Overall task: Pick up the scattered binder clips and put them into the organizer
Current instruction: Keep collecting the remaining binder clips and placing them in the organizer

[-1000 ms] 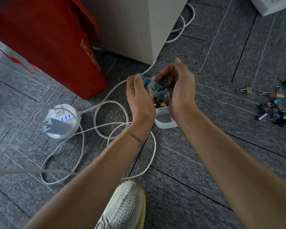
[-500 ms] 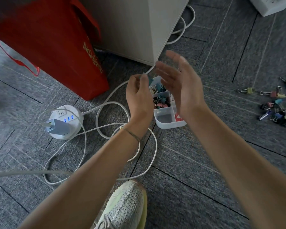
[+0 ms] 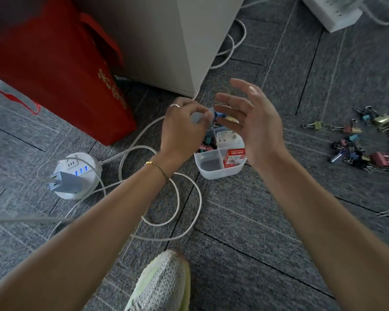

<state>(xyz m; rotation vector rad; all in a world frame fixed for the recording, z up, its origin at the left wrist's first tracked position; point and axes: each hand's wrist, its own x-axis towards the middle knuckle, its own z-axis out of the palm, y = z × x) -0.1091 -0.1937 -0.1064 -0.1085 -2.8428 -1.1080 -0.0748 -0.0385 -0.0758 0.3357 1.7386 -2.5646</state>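
A white compartmented organizer (image 3: pixel 220 173) stands on the grey carpet with coloured binder clips (image 3: pixel 208 144) in its left compartments. My left hand (image 3: pixel 184 131) hovers over its far left corner, fingers curled and pinching a small blurred blue-grey binder clip (image 3: pixel 197 118). Over the organizer's right side, my right hand (image 3: pixel 254 124) is raised with its fingers spread, holding nothing. Several scattered binder clips (image 3: pixel 364 151) lie on the floor to the right, and a lone one (image 3: pixel 383 213) sits nearer me.
A red paper bag (image 3: pixel 61 70) and a white cabinet (image 3: pixel 166 41) stand behind the organizer. A round power hub (image 3: pixel 76 173) and looped white cable (image 3: pixel 177 198) lie at left. My shoe (image 3: pixel 164 281) is below. A white power strip (image 3: pixel 332 12) sits top right.
My right hand let go of its clips over the organizer, opened and lifted away to the right. My left hand stayed over the organizer's far left corner.
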